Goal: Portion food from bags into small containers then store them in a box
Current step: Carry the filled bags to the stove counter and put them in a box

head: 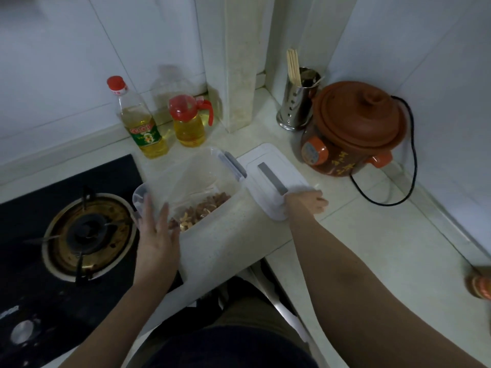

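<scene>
Box (pixel 228 235) of translucent plastic stands open on a pale kitchen surface (pixel 345 235), just right of a black gas stove (pixel 87 229), with a clear bag of brown nut-like food (pixel 202 208) lying inside it. A person's left hand (pixel 156 235) reaches over the near left rim, its grip spread wide, fingers straight and apart, holding nothing; whether the fingertips touch the plastic cannot be told. The right hand (pixel 305 201) sits on the near corner of the box's white lid (pixel 292 179), which lies flat on the surface just beside the box, a grey strip running across its top. That grip is curled down around the lid's edge, knuckles up, the fingers pressed together. A grey latch (pixel 235 164) shows on the far side of the box. Behind stand an oil bottle (pixel 140 120) with a red cap and a red-topped oil dispenser (pixel 188 123). A brown clay cooker (pixel 356 128), lid on, and a metal holder of chopsticks (pixel 297 102) fill the far right corner.
</scene>
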The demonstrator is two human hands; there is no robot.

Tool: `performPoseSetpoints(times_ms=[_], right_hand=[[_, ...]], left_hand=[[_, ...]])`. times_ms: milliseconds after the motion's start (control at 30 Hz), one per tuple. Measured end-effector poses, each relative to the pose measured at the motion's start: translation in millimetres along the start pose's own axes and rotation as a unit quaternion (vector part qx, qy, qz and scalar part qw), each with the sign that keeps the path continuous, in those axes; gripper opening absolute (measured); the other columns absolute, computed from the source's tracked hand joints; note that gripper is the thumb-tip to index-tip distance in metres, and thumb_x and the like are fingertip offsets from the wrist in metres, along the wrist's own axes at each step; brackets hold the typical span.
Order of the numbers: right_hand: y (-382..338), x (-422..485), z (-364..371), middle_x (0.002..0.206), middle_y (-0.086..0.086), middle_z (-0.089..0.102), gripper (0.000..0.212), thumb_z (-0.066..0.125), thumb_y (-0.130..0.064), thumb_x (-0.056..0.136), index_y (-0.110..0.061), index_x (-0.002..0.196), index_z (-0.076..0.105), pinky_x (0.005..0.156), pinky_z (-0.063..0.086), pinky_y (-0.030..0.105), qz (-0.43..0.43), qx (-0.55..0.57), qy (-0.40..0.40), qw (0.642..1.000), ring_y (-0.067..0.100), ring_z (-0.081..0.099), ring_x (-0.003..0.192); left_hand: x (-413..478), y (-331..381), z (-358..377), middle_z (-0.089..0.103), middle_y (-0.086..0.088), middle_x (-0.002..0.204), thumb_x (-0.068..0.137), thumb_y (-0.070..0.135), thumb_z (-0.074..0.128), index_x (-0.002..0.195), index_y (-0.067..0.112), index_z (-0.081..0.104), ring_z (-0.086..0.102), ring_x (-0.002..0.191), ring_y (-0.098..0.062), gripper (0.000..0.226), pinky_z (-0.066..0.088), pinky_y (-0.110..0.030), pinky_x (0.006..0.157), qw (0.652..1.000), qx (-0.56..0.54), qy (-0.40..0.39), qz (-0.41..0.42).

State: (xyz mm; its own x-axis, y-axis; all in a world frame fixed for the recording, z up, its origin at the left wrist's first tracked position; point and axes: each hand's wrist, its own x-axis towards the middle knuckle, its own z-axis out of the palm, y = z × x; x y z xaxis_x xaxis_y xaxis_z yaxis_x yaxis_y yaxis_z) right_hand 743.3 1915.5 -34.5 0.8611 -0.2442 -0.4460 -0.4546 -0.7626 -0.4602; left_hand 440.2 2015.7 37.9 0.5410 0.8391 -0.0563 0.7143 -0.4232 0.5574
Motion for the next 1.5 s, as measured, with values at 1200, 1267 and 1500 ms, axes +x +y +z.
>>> performPoseSetpoints(times_ms=[1200,1267,1500], right_hand=[[162.5,17.6,-58.3,0.147,0.003,0.043,0.073,0.061,0.004,0.082,-0.021,0.145,0.035,0.102,0.043,0.038,-0.021,0.360,-0.094,0.928,0.019,0.045,0.130],[162.0,17.8,-63.2,0.142,0.003,0.048,0.069,0.063,0.002,0.083,-0.019,0.144,0.038,0.088,0.047,0.026,-0.029,0.394,-0.095,0.914,0.017,0.051,0.122],[117.7,8.1,-83.8,0.131,-0.003,0.058,0.047,0.064,-0.014,0.087,-0.032,0.129,0.053,0.078,0.049,0.013,-0.118,0.462,-0.141,0.867,0.006,0.058,0.114]], left_hand=[[80.7,125.4,159.7,0.046,-0.010,0.145,0.091,0.013,0.066,0.148,0.007,0.033,0.046,0.130,-0.025,0.067,0.036,-0.033,0.103,0.921,-0.230,-0.277,-0.152],[77.0,131.1,145.1,0.055,-0.005,0.132,0.089,0.007,0.065,0.145,0.013,0.040,0.052,0.118,-0.021,0.061,0.042,-0.031,0.095,0.914,-0.283,-0.253,-0.145],[56.9,147.3,83.7,0.049,-0.006,0.145,0.097,0.008,0.056,0.148,0.014,0.040,0.045,0.132,-0.017,0.054,0.034,-0.023,0.106,0.956,-0.258,-0.140,0.016]])
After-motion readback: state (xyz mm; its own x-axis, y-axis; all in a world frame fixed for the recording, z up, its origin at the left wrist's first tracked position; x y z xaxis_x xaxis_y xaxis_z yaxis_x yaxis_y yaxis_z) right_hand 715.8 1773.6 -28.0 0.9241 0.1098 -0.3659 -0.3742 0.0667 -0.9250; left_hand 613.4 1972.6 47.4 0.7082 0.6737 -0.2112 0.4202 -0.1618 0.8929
